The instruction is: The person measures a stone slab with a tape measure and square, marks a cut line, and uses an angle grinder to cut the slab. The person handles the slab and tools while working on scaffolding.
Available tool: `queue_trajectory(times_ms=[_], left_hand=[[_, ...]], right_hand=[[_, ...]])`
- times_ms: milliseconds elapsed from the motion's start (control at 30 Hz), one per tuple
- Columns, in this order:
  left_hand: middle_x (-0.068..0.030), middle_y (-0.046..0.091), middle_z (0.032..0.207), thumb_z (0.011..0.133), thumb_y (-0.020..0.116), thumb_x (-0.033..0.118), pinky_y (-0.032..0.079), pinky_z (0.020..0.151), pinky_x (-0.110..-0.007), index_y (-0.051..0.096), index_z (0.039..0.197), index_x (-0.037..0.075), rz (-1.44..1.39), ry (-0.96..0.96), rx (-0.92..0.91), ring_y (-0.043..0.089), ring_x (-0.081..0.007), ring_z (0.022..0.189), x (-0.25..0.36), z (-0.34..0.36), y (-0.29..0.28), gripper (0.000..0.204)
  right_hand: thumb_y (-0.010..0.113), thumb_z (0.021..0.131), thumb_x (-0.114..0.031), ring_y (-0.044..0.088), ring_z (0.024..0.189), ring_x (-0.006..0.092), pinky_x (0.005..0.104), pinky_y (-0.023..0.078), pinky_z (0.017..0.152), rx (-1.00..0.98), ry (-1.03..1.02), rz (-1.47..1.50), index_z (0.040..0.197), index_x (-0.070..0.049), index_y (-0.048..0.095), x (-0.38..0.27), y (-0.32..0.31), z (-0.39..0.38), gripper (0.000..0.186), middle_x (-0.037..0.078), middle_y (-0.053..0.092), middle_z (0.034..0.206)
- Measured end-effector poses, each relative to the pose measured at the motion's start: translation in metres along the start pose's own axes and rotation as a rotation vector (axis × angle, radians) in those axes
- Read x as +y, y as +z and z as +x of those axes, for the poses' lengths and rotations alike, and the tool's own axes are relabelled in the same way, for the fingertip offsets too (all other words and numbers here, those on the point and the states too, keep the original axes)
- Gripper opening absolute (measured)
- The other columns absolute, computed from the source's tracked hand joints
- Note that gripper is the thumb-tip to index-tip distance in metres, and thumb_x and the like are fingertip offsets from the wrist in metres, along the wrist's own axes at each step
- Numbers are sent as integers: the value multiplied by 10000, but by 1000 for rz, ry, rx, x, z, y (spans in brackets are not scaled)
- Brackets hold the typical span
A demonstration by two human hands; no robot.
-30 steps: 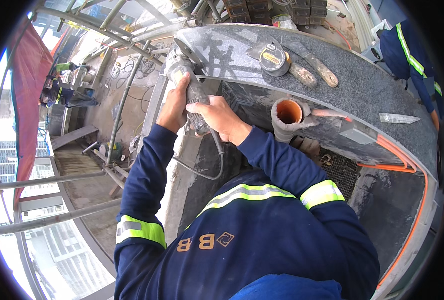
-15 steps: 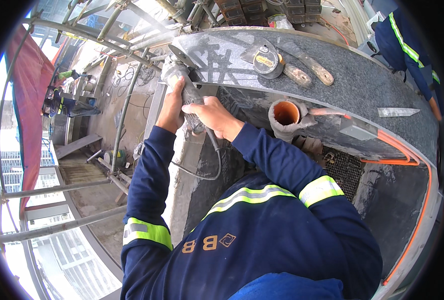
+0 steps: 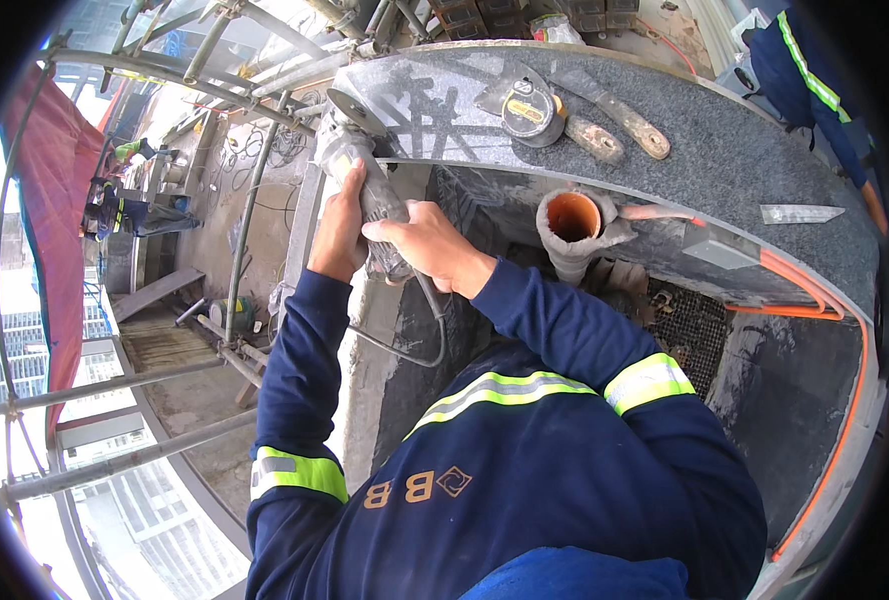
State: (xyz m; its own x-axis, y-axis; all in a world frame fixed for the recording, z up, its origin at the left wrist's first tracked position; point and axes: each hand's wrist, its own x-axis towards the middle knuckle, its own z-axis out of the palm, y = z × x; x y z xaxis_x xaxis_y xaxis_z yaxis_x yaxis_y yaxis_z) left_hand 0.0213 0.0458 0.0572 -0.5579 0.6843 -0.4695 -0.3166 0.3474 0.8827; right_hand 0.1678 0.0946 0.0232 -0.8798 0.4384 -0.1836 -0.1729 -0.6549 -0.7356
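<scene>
An angle grinder point(image 3: 381, 203) with a grey, dusty body is gripped in both of my hands. My left hand point(image 3: 339, 232) wraps its left side near the head, thumb along the body. My right hand point(image 3: 433, 243) closes round the rear part from the right. The thin cutting disc point(image 3: 356, 111) sits at the far left end of a curved grey stone slab point(image 3: 705, 135); whether it touches the edge I cannot tell. A black cord point(image 3: 439, 318) loops from the grinder's back end below my hands.
On the slab lie a tape measure point(image 3: 533, 112), trowels with worn handles point(image 3: 648, 138) and a pale triangular offcut point(image 3: 803, 214). An orange pipe point(image 3: 573, 217) and orange conduits point(image 3: 800, 278) stand inside the curve. Scaffold tubes point(image 3: 250, 215) rise at left. Another person's sleeve point(image 3: 800, 75) shows far right.
The grinder and both hands have shifted very slightly left and toward me relative to the slab's end. The dust haze beyond the disc looks thinner. My grip is the same.
</scene>
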Motion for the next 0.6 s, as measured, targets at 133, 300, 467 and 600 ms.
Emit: queue_trajectory(times_ms=[133, 300, 467, 600], left_hand=[[-89, 670, 895, 1017, 587, 506, 540, 668, -355, 619, 1158, 32, 0, -10, 24, 658, -199, 729, 0, -8, 3, 496], [-89, 666, 871, 1014, 589, 510, 536, 652, -349, 627, 1136, 25, 6, -16, 30, 655, -196, 718, 1, -12, 8, 502], [-93, 679, 893, 1008, 600, 513, 545, 677, -348, 633, 1156, 11, 4, -13, 42, 665, -199, 736, -1, -13, 6, 524], [-101, 674, 907, 1014, 613, 479, 555, 673, -351, 627, 1141, -17, 14, -1, 44, 667, -203, 735, 0, -10, 5, 512]], right_hand=[[702, 919, -197, 657, 645, 142, 321, 555, 531, 10, 27, -14, 1000, 34, 666, -2, 2, -8, 247, 95, 682, 834], [712, 913, -208, 654, 647, 134, 311, 551, 517, 38, 15, -30, 1019, 35, 659, 1, 1, -9, 270, 91, 677, 830], [717, 908, -213, 652, 642, 131, 312, 546, 504, 13, 31, -27, 1013, 36, 658, -2, 0, -12, 277, 90, 676, 812], [715, 907, -210, 655, 639, 137, 312, 543, 516, 13, 42, -26, 999, 40, 659, -7, 1, -12, 273, 95, 679, 810]])
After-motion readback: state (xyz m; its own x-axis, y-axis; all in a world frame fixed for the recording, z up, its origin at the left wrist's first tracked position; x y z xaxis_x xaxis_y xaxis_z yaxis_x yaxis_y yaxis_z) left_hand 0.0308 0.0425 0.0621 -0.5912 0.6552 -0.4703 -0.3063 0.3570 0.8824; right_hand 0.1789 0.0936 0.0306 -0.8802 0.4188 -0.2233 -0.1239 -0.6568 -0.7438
